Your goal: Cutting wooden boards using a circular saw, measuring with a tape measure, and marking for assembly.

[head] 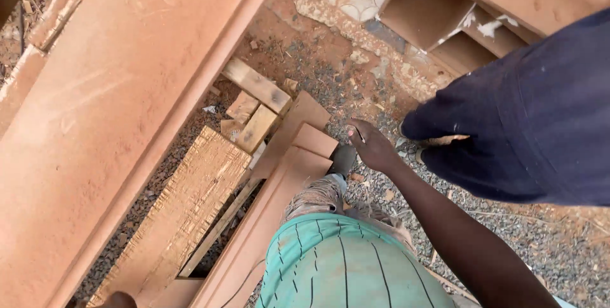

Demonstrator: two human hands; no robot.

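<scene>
While the right hand (372, 146) hangs loosely curled over the gravel, its grip closed on a thin stick (358, 133), reddish planks (279, 181) lie just left; the left hand stays unseen.

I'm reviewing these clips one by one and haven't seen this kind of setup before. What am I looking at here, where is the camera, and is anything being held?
There is no machine here: a person wears a camera on the head, so the single picture looks straight down their own body. The green striped shirt at the bottom is theirs, with a shoe below it. The arm reaching forward ends in the right hand, which pinches a thin small object, too small to name. Only a sliver at the bottom edge may be the left hand; its state cannot be told. On the gravel ground lie reddish wooden boards, a rough-sawn plank and short offcuts. A large reddish panel fills the left. The dark blue clothing at right belongs to another person.
</scene>
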